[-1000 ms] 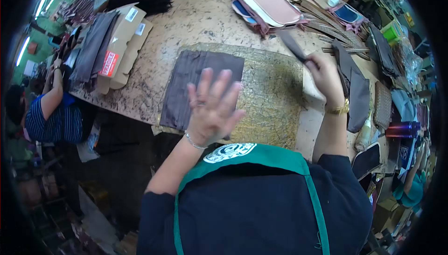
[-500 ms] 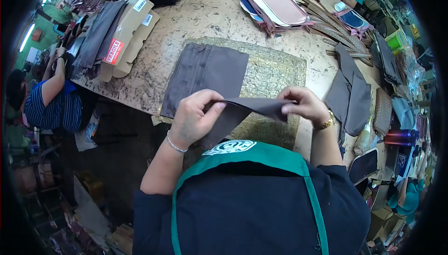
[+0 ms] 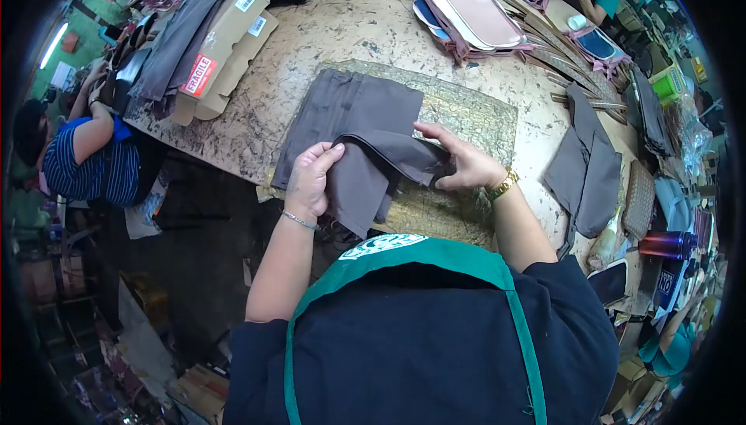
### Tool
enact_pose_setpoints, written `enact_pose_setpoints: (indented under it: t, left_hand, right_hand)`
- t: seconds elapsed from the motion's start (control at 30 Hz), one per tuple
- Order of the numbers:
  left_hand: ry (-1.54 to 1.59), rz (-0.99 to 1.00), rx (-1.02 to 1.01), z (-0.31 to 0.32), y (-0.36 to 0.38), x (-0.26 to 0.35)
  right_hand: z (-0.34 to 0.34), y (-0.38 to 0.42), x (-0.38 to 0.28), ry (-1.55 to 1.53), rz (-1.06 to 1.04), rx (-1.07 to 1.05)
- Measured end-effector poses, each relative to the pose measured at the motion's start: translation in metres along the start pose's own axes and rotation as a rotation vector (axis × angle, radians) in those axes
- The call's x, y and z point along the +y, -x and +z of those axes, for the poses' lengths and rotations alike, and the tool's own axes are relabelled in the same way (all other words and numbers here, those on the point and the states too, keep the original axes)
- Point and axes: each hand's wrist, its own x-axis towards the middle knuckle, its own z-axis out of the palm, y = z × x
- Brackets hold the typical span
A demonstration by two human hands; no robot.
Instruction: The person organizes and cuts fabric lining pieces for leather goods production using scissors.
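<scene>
Left grip [image 3: 309, 182] and right grip [image 3: 470, 165] seen above worktop [image 3: 295, 44]. Crinkled mat [image 3: 482, 110] spread on it; dark sheet stack [image 3: 346, 99] laid on mat. Over stack, folded piece [image 3: 400, 151] pinched by left; right spread wide, piece's other end framed between thumb and fingers.

The person's left hand [image 3: 309, 180] pinches a dark sheet [image 3: 356, 184], its other end at the right hand [image 3: 468, 164], over the near edge of a yellowish mat [image 3: 486, 118]. Dark panels [image 3: 330, 102] lie along the mat's left edge. A carton [image 3: 225, 60] marked FRAGILE sits by the table's [image 3: 303, 33] left edge, loose dark pieces [image 3: 590, 172] near its right edge.
</scene>
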Motion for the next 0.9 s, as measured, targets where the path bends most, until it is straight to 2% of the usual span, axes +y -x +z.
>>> enact_pose_setpoints:
  t: [0.13,0.2,0.23,0.3,0.37,0.43,0.47,0.53,0.57,0.63,0.77,0.9]
  left_hand:
    - [0.021,-0.023,-0.003,-0.002,-0.003,-0.002]
    - [0.02,-0.031,0.008,-0.001,-0.003,-0.002]
    - [0.017,-0.032,0.004,0.0,-0.002,-0.002]
    - [-0.024,-0.002,-0.005,0.002,0.004,-0.004]
    - [-0.04,-0.009,-0.02,0.007,0.009,-0.009]
    - [-0.056,-0.014,-0.036,0.004,0.013,-0.015]
    - [-0.165,0.022,-0.02,-0.002,0.011,-0.024]
    - [-0.477,0.16,0.025,-0.011,0.008,-0.035]
    - [-0.481,0.164,0.023,-0.015,0.012,-0.038]
    - [-0.745,0.199,0.1,-0.011,0.025,-0.035]
    - [-0.908,0.321,0.159,-0.026,0.023,-0.051]
    - [-0.918,0.28,0.206,-0.025,0.026,-0.046]
  right_hand:
    - [0.012,0.005,0.015,0.088,-0.071,0.14]
    - [0.017,0.003,0.019,-0.069,-0.06,0.309]
    - [0.016,0.001,0.019,-0.068,-0.06,0.314]
    - [0.008,-0.006,0.019,-0.378,0.024,0.561]
    - [-0.016,-0.025,0.005,-0.464,0.149,0.565]
    - [-0.038,-0.05,-0.004,-0.199,0.313,0.553]
    - [-0.043,-0.063,0.006,-0.201,0.311,0.556]
    - [-0.046,-0.088,0.02,0.271,0.253,0.55]
    - [-0.045,-0.095,0.021,0.218,0.346,0.481]
    - [-0.036,-0.108,0.036,0.285,0.376,0.443]
    - [-0.024,-0.114,0.049,0.35,0.423,0.437]
    - [-0.022,-0.11,0.046,0.315,0.44,0.421]
